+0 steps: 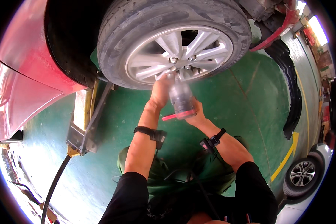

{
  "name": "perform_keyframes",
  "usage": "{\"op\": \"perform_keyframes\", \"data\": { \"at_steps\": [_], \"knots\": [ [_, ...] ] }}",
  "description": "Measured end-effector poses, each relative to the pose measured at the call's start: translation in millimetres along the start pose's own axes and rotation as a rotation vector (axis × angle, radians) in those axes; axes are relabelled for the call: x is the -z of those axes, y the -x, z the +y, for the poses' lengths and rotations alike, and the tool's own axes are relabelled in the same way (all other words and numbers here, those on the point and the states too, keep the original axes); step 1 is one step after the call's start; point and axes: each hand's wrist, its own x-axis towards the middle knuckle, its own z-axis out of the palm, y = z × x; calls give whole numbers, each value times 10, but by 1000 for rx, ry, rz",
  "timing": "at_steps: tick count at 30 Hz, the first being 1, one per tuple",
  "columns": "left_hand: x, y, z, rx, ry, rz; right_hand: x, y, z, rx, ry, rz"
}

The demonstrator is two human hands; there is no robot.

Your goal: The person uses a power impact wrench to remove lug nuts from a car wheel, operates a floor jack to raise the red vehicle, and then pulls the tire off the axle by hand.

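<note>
A car wheel with a silver spoked rim (149, 61) and a dusty black tyre (117, 48) hangs in front of me. An impact wrench (181, 98), grey with a red base, points its nose at the lug nuts near the hub; motion smears it. My right hand (198, 113) is wrapped round its handle, partly hidden behind the body. My left hand (161, 90) closes about the tool's front end, next to the lower spokes. Its fingertips are blurred. Lug nuts (173, 60) show around the hub; whether the socket sits on one I cannot tell.
Red bodywork (26, 71) of the raised car is on the left. Below it stands a lift arm (80, 127) with a black hose (54, 186). A black plastic liner (292, 89) lies on the green floor at right, near another car's wheel (303, 173).
</note>
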Motion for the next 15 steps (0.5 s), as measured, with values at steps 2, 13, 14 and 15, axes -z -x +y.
{"op": "perform_keyframes", "data": {
  "at_steps": [2,13,14,15],
  "knots": [
    [23,42,-29,78,-139,5,-2,-15,-210,-76,-5,128],
    [675,843,-1292,768,-1742,-168,323,-330,-1066,-96,-199,435],
    [722,879,-1314,827,-1801,-82,359,-341,-1041,-74,-148,464],
    [783,881,-1320,836,-1802,-89,393,-352,-1001,-53,-97,491]
  ]
}}
